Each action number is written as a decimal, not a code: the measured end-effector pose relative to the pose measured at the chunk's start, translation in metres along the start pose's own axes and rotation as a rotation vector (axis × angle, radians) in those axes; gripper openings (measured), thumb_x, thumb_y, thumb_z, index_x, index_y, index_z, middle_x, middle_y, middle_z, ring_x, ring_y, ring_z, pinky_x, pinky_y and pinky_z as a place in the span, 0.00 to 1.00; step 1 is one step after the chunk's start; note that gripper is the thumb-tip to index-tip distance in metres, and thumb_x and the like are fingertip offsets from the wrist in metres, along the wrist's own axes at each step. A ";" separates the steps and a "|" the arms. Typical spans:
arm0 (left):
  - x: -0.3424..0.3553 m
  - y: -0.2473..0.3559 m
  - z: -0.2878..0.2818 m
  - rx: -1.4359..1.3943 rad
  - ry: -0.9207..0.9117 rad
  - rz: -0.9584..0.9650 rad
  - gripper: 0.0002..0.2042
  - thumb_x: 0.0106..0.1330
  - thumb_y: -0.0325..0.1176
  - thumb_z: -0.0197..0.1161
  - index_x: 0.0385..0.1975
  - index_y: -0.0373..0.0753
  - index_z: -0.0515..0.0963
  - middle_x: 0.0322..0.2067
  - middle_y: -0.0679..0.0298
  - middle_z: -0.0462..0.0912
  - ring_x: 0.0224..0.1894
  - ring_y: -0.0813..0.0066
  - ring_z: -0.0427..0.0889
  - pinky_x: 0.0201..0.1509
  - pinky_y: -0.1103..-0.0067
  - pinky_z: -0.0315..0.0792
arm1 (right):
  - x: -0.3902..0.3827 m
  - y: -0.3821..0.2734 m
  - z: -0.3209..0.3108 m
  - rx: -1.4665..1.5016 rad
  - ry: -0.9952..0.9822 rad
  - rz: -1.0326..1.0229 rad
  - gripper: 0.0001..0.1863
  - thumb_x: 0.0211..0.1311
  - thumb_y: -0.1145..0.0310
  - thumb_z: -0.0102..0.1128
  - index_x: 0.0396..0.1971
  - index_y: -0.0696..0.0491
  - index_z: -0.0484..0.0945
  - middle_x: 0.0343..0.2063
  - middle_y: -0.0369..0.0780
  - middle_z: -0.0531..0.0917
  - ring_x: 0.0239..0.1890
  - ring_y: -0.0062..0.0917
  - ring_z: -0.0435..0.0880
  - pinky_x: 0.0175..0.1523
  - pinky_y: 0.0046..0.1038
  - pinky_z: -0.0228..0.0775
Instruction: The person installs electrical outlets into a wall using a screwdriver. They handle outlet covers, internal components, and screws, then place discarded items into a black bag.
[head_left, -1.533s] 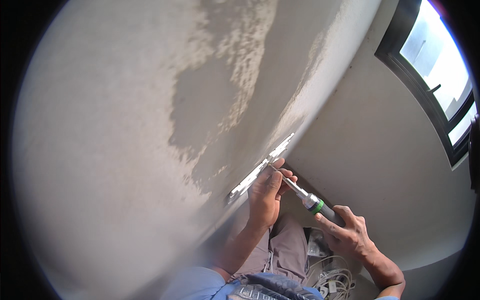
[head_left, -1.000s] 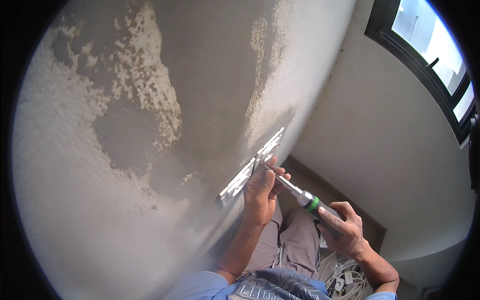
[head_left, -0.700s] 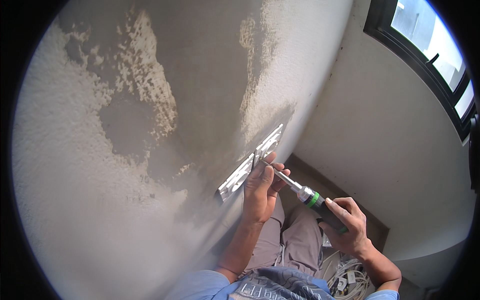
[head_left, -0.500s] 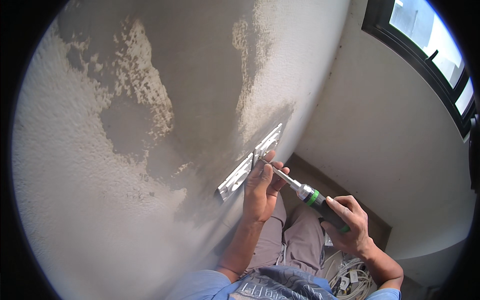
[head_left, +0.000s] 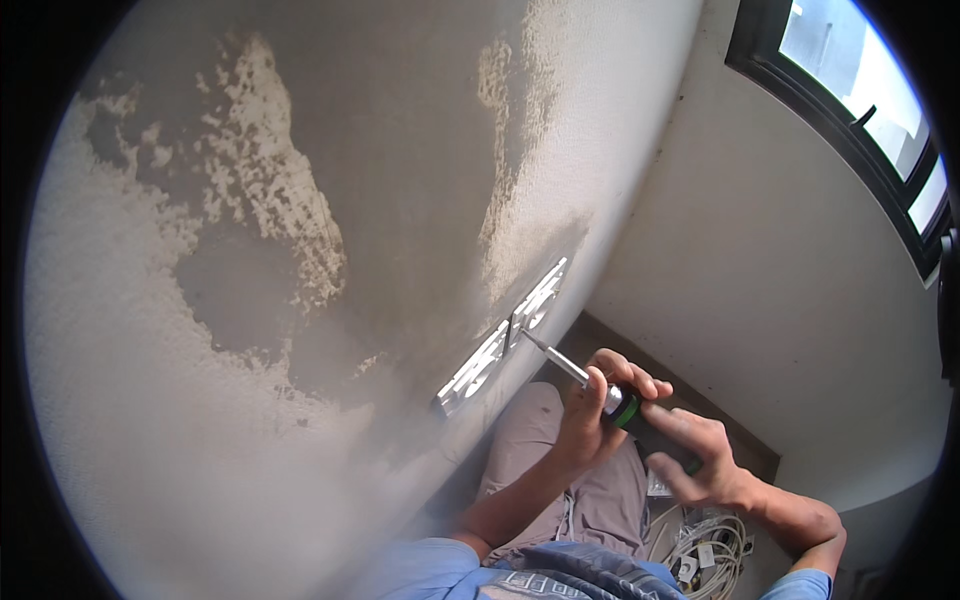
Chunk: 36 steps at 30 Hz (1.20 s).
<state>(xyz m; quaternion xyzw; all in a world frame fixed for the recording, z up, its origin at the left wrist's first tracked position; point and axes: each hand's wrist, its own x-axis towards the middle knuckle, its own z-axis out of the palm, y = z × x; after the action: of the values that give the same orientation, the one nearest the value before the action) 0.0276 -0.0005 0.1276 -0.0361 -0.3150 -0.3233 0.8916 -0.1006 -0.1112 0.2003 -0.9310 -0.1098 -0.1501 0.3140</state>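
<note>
A screwdriver (head_left: pixel 655 436) with a black and green handle slants up and left to the wall. Its shaft tip meets the inner end of a white double socket frame (head_left: pixel 478 370), near the gap before a second white socket frame (head_left: pixel 543 298). My left hand (head_left: pixel 590 420) is closed around the silver collar at the front of the handle, thumb on top, some fingers stretched past it. At the back of the handle, my right hand (head_left: pixel 705 455) grips with fingers along one side and thumb on the other. Any screw at the tip is too small to make out.
The wall (head_left: pixel 390 150) on the left has grey plaster patches. A dark-framed window (head_left: pixel 800 95) is at the upper right. Coiled pale cables (head_left: pixel 715 570) lie on the floor beside my legs (head_left: pixel 610 490). A skirting strip (head_left: pixel 745 435) runs along the adjoining wall.
My left hand has left the socket frame and the shaft tip, moving down and right to the screwdriver's collar. The right hand stays on the handle, and the tip now rests at the frame.
</note>
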 end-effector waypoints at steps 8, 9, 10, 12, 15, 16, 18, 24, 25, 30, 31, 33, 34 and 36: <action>0.018 -0.003 0.027 -0.113 0.328 0.130 0.26 0.81 0.46 0.34 0.14 0.50 0.59 0.08 0.73 0.58 0.11 0.80 0.61 0.49 0.76 0.67 | 0.009 -0.027 -0.011 1.458 -0.085 0.842 0.34 0.65 0.57 0.63 0.68 0.47 0.62 0.29 0.43 0.75 0.19 0.15 0.67 0.22 0.15 0.61; 0.018 -0.002 0.031 -0.135 0.348 0.133 0.26 0.81 0.45 0.35 0.14 0.50 0.59 0.08 0.73 0.57 0.11 0.80 0.60 0.48 0.76 0.66 | 0.010 -0.032 -0.011 1.070 0.001 0.609 0.34 0.63 0.60 0.64 0.68 0.48 0.62 0.30 0.45 0.75 0.22 0.18 0.71 0.24 0.17 0.65; 0.021 -0.001 0.035 -0.163 0.361 0.129 0.26 0.81 0.44 0.35 0.14 0.50 0.59 0.08 0.73 0.57 0.10 0.80 0.59 0.48 0.77 0.65 | 0.012 -0.040 -0.011 0.677 0.091 0.372 0.35 0.62 0.63 0.66 0.68 0.48 0.63 0.32 0.46 0.76 0.25 0.22 0.75 0.26 0.20 0.68; 0.023 0.002 0.038 -0.159 0.375 0.130 0.26 0.81 0.43 0.36 0.13 0.50 0.58 0.07 0.73 0.56 0.10 0.80 0.57 0.46 0.78 0.65 | 0.008 -0.034 -0.017 -0.058 0.083 -0.010 0.36 0.54 0.71 0.70 0.65 0.50 0.67 0.38 0.52 0.77 0.38 0.37 0.83 0.32 0.32 0.78; 0.022 -0.001 0.033 -0.119 0.363 0.125 0.26 0.81 0.43 0.36 0.13 0.49 0.58 0.07 0.73 0.57 0.10 0.80 0.57 0.46 0.78 0.65 | 0.001 -0.027 -0.018 -0.514 -0.113 -0.088 0.34 0.52 0.66 0.71 0.61 0.50 0.71 0.38 0.50 0.76 0.31 0.33 0.80 0.28 0.30 0.76; 0.022 -0.003 0.033 -0.126 0.346 0.119 0.25 0.81 0.43 0.36 0.14 0.49 0.58 0.07 0.73 0.57 0.10 0.80 0.57 0.46 0.78 0.65 | 0.000 -0.025 -0.018 -0.527 -0.127 -0.084 0.34 0.52 0.66 0.71 0.61 0.50 0.71 0.38 0.49 0.76 0.29 0.32 0.80 0.27 0.30 0.76; 0.021 -0.004 0.031 -0.147 0.321 0.104 0.25 0.81 0.44 0.36 0.14 0.49 0.59 0.08 0.73 0.57 0.10 0.80 0.58 0.45 0.78 0.66 | -0.002 -0.022 -0.019 -0.549 -0.155 -0.077 0.34 0.51 0.65 0.71 0.61 0.50 0.71 0.36 0.49 0.76 0.26 0.31 0.78 0.26 0.28 0.75; 0.016 -0.003 0.031 -0.143 0.376 0.020 0.24 0.81 0.47 0.35 0.17 0.48 0.60 0.10 0.73 0.58 0.13 0.81 0.61 0.38 0.75 0.70 | 0.000 -0.012 -0.006 1.355 -0.017 0.798 0.23 0.69 0.51 0.54 0.56 0.49 0.67 0.30 0.42 0.75 0.18 0.13 0.65 0.20 0.15 0.53; 0.018 -0.002 0.027 -0.176 0.379 0.031 0.25 0.81 0.46 0.36 0.16 0.48 0.59 0.09 0.73 0.56 0.12 0.81 0.58 0.30 0.77 0.70 | -0.002 -0.011 -0.001 1.407 -0.017 0.799 0.23 0.69 0.51 0.54 0.55 0.49 0.67 0.29 0.42 0.75 0.18 0.13 0.64 0.19 0.15 0.52; 0.020 0.011 0.033 -0.166 0.365 0.037 0.26 0.80 0.45 0.38 0.13 0.48 0.56 0.08 0.73 0.54 0.10 0.81 0.57 0.19 0.80 0.66 | 0.006 -0.034 -0.004 1.071 0.029 0.589 0.25 0.65 0.56 0.62 0.58 0.48 0.67 0.29 0.43 0.76 0.23 0.15 0.68 0.20 0.18 0.59; 0.020 0.012 0.032 -0.186 0.356 0.035 0.26 0.80 0.45 0.38 0.13 0.48 0.56 0.08 0.73 0.54 0.10 0.81 0.57 0.20 0.79 0.66 | 0.008 -0.038 0.001 0.710 0.114 0.372 0.25 0.63 0.59 0.63 0.58 0.48 0.67 0.30 0.43 0.76 0.23 0.16 0.69 0.20 0.20 0.61; 0.017 0.013 0.029 -0.173 0.355 0.028 0.26 0.80 0.45 0.38 0.13 0.49 0.56 0.08 0.73 0.54 0.10 0.81 0.57 0.20 0.79 0.66 | 0.008 -0.034 -0.006 0.076 -0.008 0.066 0.29 0.57 0.63 0.69 0.59 0.49 0.70 0.29 0.43 0.75 0.23 0.22 0.72 0.22 0.25 0.67; 0.017 0.011 0.029 -0.142 0.372 0.026 0.26 0.80 0.45 0.38 0.13 0.49 0.56 0.07 0.73 0.54 0.09 0.81 0.57 0.20 0.79 0.66 | 0.005 -0.032 -0.009 -0.220 0.006 -0.079 0.31 0.53 0.66 0.71 0.59 0.49 0.71 0.29 0.43 0.74 0.23 0.24 0.73 0.22 0.28 0.69; 0.017 0.010 0.030 -0.076 0.407 0.022 0.26 0.80 0.45 0.38 0.13 0.49 0.56 0.07 0.73 0.54 0.09 0.81 0.56 0.19 0.79 0.65 | -0.002 -0.024 -0.008 -0.565 -0.091 -0.140 0.33 0.51 0.65 0.72 0.59 0.50 0.72 0.27 0.41 0.72 0.22 0.28 0.74 0.22 0.29 0.69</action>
<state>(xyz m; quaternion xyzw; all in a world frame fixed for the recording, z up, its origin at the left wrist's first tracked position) 0.0278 0.0058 0.1632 -0.0073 -0.1156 -0.3257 0.9384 -0.1112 -0.0973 0.2190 -0.9775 -0.1415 -0.1540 0.0261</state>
